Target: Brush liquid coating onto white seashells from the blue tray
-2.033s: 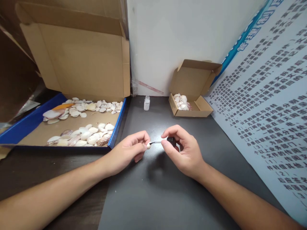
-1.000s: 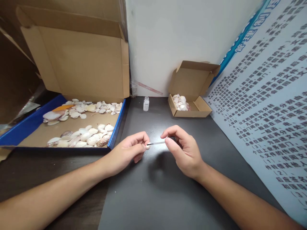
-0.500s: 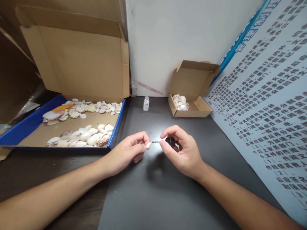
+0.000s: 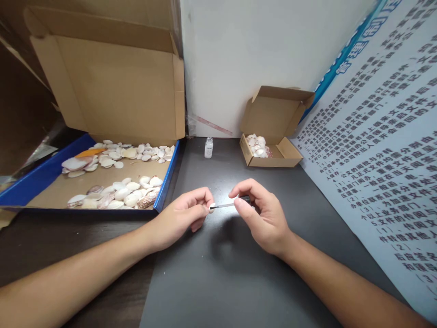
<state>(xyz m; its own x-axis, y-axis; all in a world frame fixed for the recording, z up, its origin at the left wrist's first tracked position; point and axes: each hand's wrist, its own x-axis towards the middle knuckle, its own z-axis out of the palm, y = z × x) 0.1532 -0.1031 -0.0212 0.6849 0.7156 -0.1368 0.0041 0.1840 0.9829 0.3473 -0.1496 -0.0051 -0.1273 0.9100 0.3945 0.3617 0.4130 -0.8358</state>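
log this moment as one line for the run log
left hand: pinches small shell | right hand: holds thin brush, tip on shell | small bottle: uncapped, upright behind | shell tray: left | small box: back right

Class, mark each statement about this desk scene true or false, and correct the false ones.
1. The left hand pinches a small shell. True.
2. The right hand holds a pair of scissors. False: it holds a thin brush with a black cap.
3. The brush tip touches the small shell. True.
4. The small bottle lies on its side in the blue tray. False: it stands upright on the dark desk, with no cap on.
5. The small cardboard box holds shells. True.
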